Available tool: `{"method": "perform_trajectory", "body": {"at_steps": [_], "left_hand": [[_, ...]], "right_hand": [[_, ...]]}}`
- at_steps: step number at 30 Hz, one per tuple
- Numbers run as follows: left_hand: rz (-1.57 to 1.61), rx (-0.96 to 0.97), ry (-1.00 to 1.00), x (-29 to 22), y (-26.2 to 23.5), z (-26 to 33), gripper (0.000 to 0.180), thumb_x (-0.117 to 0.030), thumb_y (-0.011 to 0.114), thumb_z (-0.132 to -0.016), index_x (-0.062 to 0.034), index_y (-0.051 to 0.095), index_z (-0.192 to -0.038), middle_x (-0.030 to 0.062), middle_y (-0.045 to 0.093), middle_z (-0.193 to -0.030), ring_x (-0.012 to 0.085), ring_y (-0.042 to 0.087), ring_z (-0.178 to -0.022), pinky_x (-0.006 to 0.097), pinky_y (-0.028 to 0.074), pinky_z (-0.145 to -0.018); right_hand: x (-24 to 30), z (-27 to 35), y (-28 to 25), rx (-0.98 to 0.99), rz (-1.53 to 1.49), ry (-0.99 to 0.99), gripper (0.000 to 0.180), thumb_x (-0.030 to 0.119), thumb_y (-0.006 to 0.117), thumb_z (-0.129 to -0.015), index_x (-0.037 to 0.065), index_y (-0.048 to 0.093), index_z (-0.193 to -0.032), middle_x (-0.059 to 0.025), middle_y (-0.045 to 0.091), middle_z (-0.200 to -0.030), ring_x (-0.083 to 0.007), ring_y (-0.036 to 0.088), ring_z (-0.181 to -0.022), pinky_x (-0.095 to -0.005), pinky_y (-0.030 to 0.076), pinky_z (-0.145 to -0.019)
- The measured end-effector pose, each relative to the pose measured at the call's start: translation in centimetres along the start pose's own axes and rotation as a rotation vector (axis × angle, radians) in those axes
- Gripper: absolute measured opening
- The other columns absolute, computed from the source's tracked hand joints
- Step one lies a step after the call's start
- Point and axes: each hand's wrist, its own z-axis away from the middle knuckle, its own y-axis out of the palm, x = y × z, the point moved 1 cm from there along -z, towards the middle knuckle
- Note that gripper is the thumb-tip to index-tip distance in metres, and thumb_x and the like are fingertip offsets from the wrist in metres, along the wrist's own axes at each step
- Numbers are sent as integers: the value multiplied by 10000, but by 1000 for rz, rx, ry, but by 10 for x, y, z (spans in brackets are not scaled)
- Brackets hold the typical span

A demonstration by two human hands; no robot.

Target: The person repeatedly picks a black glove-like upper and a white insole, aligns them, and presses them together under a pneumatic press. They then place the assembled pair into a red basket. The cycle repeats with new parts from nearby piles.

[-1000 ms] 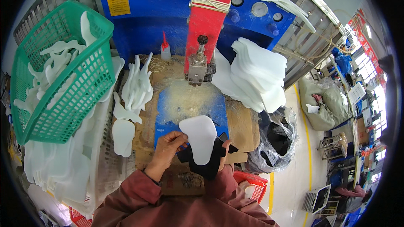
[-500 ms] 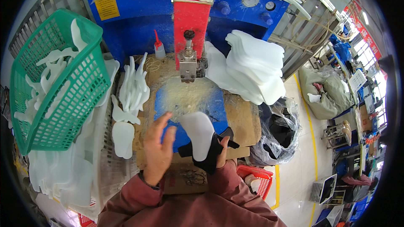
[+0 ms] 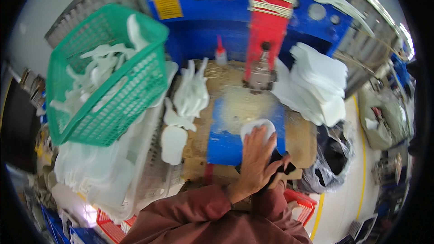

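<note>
My left hand (image 3: 255, 160) lies with fingers stretched over a white, insole-shaped sheet (image 3: 267, 124), covering most of it. Beneath and beside that sheet is a black fabric piece (image 3: 276, 156), partly hidden by my hands. My right hand (image 3: 281, 171) grips the black piece, its thumb showing at the edge. Both hands are above the near edge of a powder-dusted blue pad (image 3: 224, 142). Beyond them stands a machine's red arm (image 3: 267, 31) with a metal head (image 3: 261, 77).
A green basket (image 3: 129, 108) of white cut pieces stands at left. White shapes (image 3: 192, 92) lie beside the pad. Stacked white sheets (image 3: 321, 83) sit at right, above a plastic bag (image 3: 332, 158) with black material. A red-capped bottle (image 3: 220, 56) stands behind.
My left hand has moved from beside the white sheet onto it. The view has swung left, so the bench appears farther right. My right hand keeps hold of the black piece.
</note>
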Motion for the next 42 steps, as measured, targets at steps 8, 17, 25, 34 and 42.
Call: {"method": "perform_trajectory", "body": {"at_steps": [8, 17, 25, 34, 42], "left_hand": [[1, 309, 34, -33, 7, 29, 1011, -700, 516, -973, 34, 231, -1607, 318, 196, -1650, 500, 245, -1512, 571, 212, -1229], [910, 601, -446, -53, 31, 21, 833, -534, 590, -1016, -24, 302, -1608, 206, 377, -1611, 313, 534, -1355, 437, 424, -1130], [823, 706, -689, -29, 50, 39, 499, -208, 596, -1056, -26, 490, -1508, 152, 574, -1446, 234, 648, -1192, 351, 550, -965], [815, 762, -883, -22, 74, 55, 454, -104, 625, -1033, 28, 514, -1452, 157, 597, -1417, 224, 653, -1185, 333, 540, -972], [608, 914, -860, -29, 97, 53, 419, -129, 634, -1035, 23, 550, -1417, 136, 632, -1370, 212, 656, -1179, 324, 532, -969]], "right_hand": [[26, 12, -17, -321, 416, -54, 726, 672, 363, -1047, 64, 504, -1419, -89, 541, -1344, -194, 529, -1180, -349, 429, -997], [139, 131, -101, -690, 200, -261, 700, 597, 442, -1061, -13, 576, -1378, -145, 669, -1242, -229, 672, -1067, -336, 544, -905], [84, 352, -377, -1459, 908, 228, 815, 681, 399, -1015, -23, 631, -1353, -263, 713, -1184, -407, 664, -1144, -425, 490, -1016], [57, 388, -448, -1361, 523, 101, 394, 349, 661, -1012, 12, 706, -1209, -93, 739, -1013, -210, 707, -852, -349, 579, -747], [261, 151, -423, -969, 1048, -353, 313, 226, 640, -1020, 4, 719, -1225, -108, 762, -1072, -185, 714, -1009, -321, 555, -894]]}}
